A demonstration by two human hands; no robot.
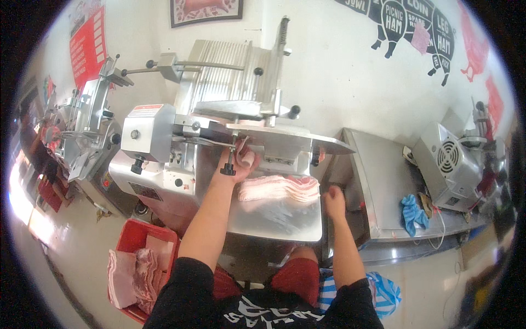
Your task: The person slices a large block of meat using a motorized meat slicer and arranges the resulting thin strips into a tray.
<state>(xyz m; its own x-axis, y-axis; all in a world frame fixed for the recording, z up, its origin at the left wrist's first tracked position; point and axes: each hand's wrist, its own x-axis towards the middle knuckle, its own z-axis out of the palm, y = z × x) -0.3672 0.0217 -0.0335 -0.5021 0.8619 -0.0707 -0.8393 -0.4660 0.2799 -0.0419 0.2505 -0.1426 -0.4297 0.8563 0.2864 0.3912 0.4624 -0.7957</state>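
Note:
A large metal meat slicer stands before me. My left hand [245, 166] is under the edge of its round blade [287, 135], palm up, with a thin, curled slice of pork [247, 158] in it. A knobbed rod [228, 164] partly covers that hand. Just below lies a neat stack of sliced pork belly [279, 188] on the steel receiving tray [275, 220]. My right hand [335, 200] is curled beside the tray's right edge, apart from the stack, with nothing visible in it. Above the blade sits the ribbed meat carriage [222, 74].
A red crate [174, 238] with pork belly slabs [122, 275] stands on the floor at left. At right, a steel table [382, 185] bears a blue cloth [413, 216] and another machine [448, 160]. Another slicer [92, 123] and a person [39, 148] are farther left.

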